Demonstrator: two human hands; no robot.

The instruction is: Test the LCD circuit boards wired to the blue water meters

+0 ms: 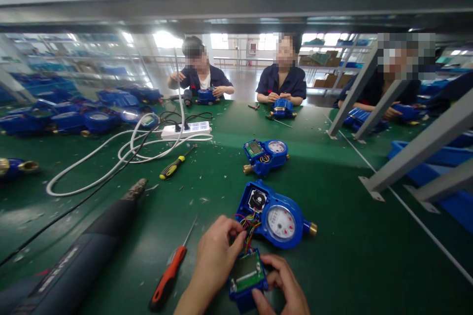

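Note:
A blue water meter (281,221) with a round white dial lies in front of me, its square housing open. Coloured wires (252,226) run from it to a blue display module (247,275) with a green circuit board and a small screen. My right hand (283,285) grips the module by its right side. Thumb and fingers of my left hand (221,251) are pinched together at the wires, just above the module. To the left of that hand lies a red and black screwdriver (170,275).
A heat gun (84,251) lies at the left, near a yellow screwdriver (172,167) and a white power strip (186,129) with looped cable. Another meter (265,155) sits farther back. Several meters (99,120) crowd the far left. Metal struts (417,142) and a blue bin (436,167) stand right; three co-workers sit opposite.

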